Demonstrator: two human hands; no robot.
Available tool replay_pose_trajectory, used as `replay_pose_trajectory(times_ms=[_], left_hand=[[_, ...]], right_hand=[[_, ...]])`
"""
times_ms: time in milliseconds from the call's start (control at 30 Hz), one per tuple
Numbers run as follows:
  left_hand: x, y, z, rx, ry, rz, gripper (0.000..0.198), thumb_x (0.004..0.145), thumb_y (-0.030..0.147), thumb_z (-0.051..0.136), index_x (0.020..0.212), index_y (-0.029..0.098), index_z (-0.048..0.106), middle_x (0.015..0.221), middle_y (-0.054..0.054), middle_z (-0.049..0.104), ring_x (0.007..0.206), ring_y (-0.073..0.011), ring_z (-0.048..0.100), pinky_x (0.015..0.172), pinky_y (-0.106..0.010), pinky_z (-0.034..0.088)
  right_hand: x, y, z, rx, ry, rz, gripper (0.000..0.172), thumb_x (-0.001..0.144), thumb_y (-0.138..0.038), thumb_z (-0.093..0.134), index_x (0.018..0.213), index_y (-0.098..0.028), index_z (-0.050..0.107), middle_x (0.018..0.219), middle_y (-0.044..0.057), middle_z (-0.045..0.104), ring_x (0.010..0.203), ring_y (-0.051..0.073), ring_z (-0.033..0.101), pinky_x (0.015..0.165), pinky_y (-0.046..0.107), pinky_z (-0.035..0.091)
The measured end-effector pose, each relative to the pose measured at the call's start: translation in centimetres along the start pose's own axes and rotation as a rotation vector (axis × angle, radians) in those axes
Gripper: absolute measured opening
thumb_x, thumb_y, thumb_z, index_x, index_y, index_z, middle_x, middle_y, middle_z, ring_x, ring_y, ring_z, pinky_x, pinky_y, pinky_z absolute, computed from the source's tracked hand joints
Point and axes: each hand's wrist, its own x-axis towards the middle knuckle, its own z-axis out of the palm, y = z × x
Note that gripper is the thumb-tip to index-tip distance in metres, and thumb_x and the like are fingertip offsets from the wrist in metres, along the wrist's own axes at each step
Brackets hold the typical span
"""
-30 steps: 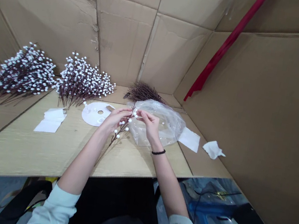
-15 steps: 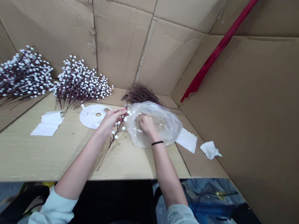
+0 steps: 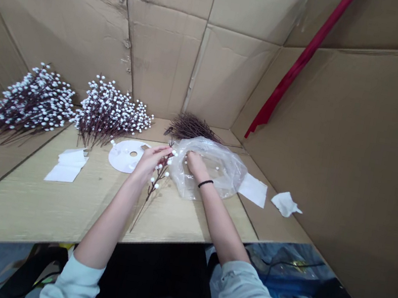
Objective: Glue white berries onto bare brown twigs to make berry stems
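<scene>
Your left hand (image 3: 150, 161) is pinching a berry twig (image 3: 152, 189) near its top. The fingers are closed round the stem, and the thin end is trailing toward the near edge of the table (image 3: 40, 198). Your right hand (image 3: 193, 162) is reaching into the clear plastic bag (image 3: 224, 171) just right of the twig, fingers curled — whether they are gripping anything, I cannot tell. A white disc (image 3: 124, 155) is lying just left of your left hand. A berry bunch (image 3: 33, 102) is resting at the far left, with bare twigs (image 3: 189, 127) beyond the bag.
</scene>
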Motion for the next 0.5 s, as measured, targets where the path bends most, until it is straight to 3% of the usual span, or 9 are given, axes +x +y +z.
replay_pose_trajectory(times_ms=[267,500], left_hand=[[-0.5,0.7,0.3,-0.042,-0.011,-0.023,0.027,0.050,0.029,0.074,0.070,0.014,0.063,0.065,0.000,0.060,0.052,-0.0066,0.048,0.048,-0.019,0.033],[-0.5,1.0,0.1,-0.160,-0.013,-0.023,0.029,0.052,0.033,0.073,0.071,0.014,0.062,0.068,0.000,0.061,0.051,-0.0057,0.049,0.047,-0.018,0.033]], right_hand=[[0.5,-0.4,-0.5,-0.043,0.049,0.061,0.029,0.078,-0.007,0.036,0.092,-0.007,0.061,0.099,0.020,0.062,0.087,0.021,0.055,0.077,0.028,0.039],[-2.5,-0.8,-3.2,-0.015,-0.011,0.050,0.022,0.068,-0.005,0.046,0.079,-0.009,0.064,0.082,0.012,0.066,0.068,0.016,0.054,0.061,0.023,0.038]])
